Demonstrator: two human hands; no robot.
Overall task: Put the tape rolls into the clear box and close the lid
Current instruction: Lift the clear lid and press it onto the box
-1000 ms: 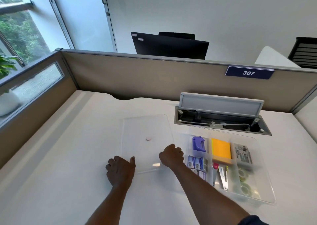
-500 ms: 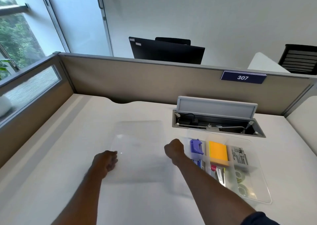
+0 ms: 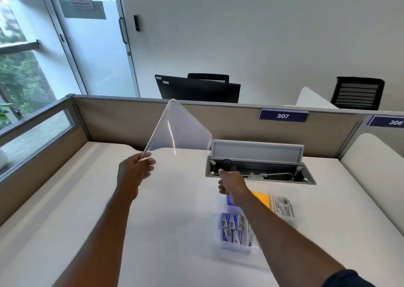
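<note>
Both hands hold the clear lid [image 3: 183, 129] up in the air, tilted nearly upright over the white desk. My left hand [image 3: 134, 170] pinches its lower left corner. At the lid's lower right edge, my right hand [image 3: 231, 182] has its fingers closed on it. The clear box [image 3: 302, 201] sits on the desk at the right, under and behind my right forearm. Inside it I see a yellow pad [image 3: 262, 198], a purple item [image 3: 229, 200], blue-and-white packets [image 3: 231, 227] and a printed pack [image 3: 283, 207]. No tape rolls show; my right forearm covers that part of the box.
An open grey cable hatch [image 3: 260, 173] with its flap raised lies just beyond the box. A beige partition [image 3: 122, 120] with the label 307 [image 3: 283, 116] closes the desk's far and left sides. A black monitor [image 3: 197, 88] stands behind it.
The lid, which lay flat on the desk left of the box, has been lifted and tipped upright by both hands. My view has tilted upward.
</note>
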